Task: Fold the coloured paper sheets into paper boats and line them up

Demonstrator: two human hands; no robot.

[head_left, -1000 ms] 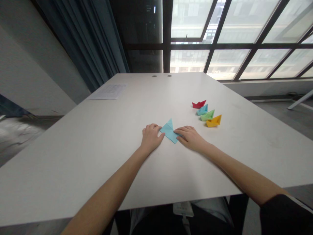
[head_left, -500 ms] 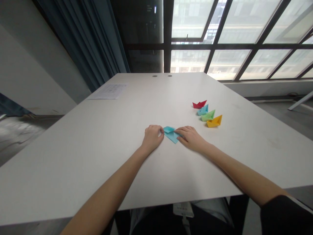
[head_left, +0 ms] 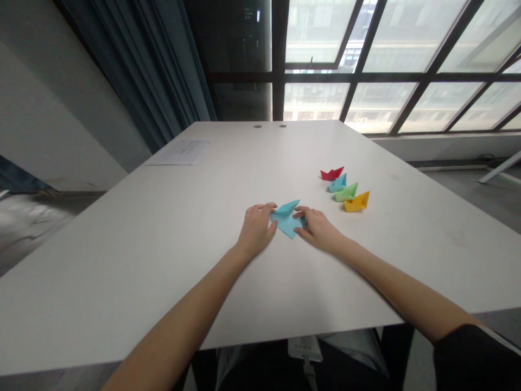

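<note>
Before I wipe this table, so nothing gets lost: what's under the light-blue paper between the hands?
White tabletop shows along the near edges of the light-blue paper, nothing poking out there; whatever lies directly beneath is covered.

We see one paper (head_left: 288, 224), light blue, creased and partly folded. Its lower part lies flat on the surface (head_left: 244, 179), near the middle of the scene from left to right, with a corner pointing to the near side. From that corner we follow a straight slanting edge up to the left; the right end is partly covered. Along the far side we find a flap lifted off the lower part, slim and pointed, its tip aimed far and right. A deeper blue shows at the flap's base. We cannot count the layers.
</note>
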